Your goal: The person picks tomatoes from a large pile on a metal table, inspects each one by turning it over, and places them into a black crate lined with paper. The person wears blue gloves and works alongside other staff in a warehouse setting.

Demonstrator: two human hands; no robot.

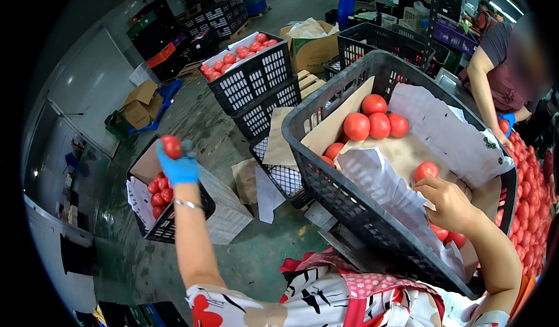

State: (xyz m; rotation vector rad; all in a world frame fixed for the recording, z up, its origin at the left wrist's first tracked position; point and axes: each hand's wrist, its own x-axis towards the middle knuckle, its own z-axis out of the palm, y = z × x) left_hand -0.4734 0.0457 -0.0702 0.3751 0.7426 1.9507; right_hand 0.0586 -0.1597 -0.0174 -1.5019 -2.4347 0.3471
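My left hand (180,165), in a blue glove, grips a red tomato (170,147) above a lower black crate. That black plastic crate (153,235) is lined with paper and has several tomatoes (160,190) inside. My right hand (450,202), bare, reaches into a large black plastic crate (375,213) in front of me. Its bent fingers are at the lower edge of a single tomato (426,170); whether they grip it is not clear. Brown and white paper (441,126) lines this crate. A cluster of tomatoes (379,125) sits at its far end, with more partly under the paper near me.
A stack of black crates (257,91), tomatoes in the top one, stands ahead. Right of my crate is a large heap of tomatoes (526,200), where a co-worker (493,65) leans in. A cardboard box (316,50) and loose paper (266,191) lie beyond.
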